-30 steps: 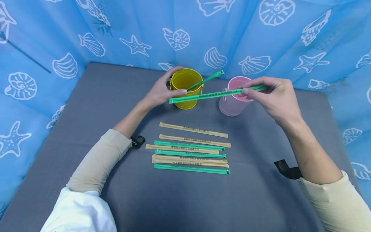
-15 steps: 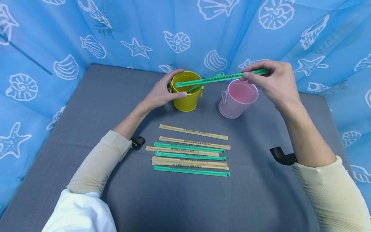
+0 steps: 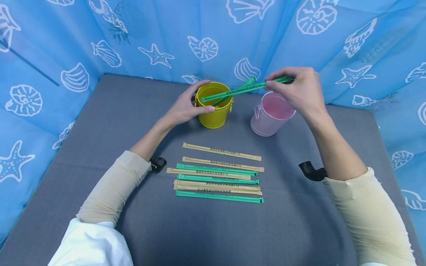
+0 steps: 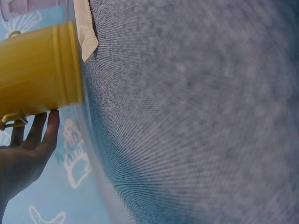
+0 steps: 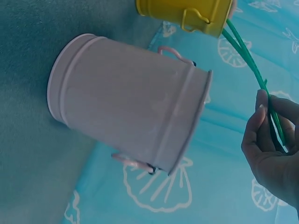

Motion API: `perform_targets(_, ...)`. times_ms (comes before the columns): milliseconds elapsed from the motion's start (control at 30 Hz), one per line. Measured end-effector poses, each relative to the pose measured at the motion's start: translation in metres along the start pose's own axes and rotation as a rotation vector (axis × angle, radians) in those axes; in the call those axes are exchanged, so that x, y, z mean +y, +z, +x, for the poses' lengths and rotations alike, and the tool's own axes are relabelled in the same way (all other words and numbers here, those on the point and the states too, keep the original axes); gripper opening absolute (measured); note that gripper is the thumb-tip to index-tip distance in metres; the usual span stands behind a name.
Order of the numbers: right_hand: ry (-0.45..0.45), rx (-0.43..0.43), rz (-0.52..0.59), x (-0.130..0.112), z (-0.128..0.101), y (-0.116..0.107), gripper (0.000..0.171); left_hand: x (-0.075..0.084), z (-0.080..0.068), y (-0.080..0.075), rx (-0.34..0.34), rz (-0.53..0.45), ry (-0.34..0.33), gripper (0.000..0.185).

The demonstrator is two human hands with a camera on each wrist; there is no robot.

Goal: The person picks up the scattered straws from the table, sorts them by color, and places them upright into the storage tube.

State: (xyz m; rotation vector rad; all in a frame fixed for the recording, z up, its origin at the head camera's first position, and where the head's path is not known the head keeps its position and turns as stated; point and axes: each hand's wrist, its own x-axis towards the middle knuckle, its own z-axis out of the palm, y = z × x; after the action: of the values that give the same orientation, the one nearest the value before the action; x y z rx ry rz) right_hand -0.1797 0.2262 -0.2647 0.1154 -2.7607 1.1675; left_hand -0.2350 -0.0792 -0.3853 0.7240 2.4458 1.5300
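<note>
My left hand (image 3: 183, 105) grips the yellow bucket (image 3: 213, 120), thumb across the front near the rim and fingers round the far left side. In the left wrist view, the fingers (image 4: 49, 133) touch the bucket's wall. A green wrapped straw (image 3: 244, 89) is pinched near one end by my right hand (image 3: 301, 88); its free end is over the yellow bucket's mouth. Behind it, another green straw (image 3: 252, 81) leans out of that bucket, and the two cross in view. The right wrist view shows fingertips and thumb pinching the held straw (image 5: 242, 46).
A pink bucket (image 3: 263, 123) stands right of the yellow one, below my right hand. Several beige straws (image 3: 222, 151) and green straws (image 3: 219, 196) lie in rows on the grey tablecloth (image 3: 213, 232). A blue shell-print curtain (image 3: 133, 33) rises behind the table.
The right hand has risen, then moved left, bringing the held green straw's free end from in front of the yellow bucket to over its mouth. The left hand stays on the bucket.
</note>
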Motion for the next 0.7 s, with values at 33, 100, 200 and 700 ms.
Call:
perform_targets(33,-0.002,0.001,-0.003,-0.001,0.002,0.002,0.024,0.000,0.000,0.000,0.000,-0.003,0.000,0.081)
perform_targets(100,-0.007,0.003,-0.010,-0.002,0.006,0.007,0.023,-0.001,0.000,0.000,0.001,-0.006,-0.001,0.082)
perform_targets(200,-0.012,0.002,-0.005,-0.003,0.011,0.014,0.022,0.000,0.000,0.000,0.003,-0.003,-0.002,0.082)
perform_targets(700,0.068,0.048,0.341,0.000,0.024,0.043,0.031,-0.002,-0.001,0.001,0.007,-0.002,0.002,0.081)
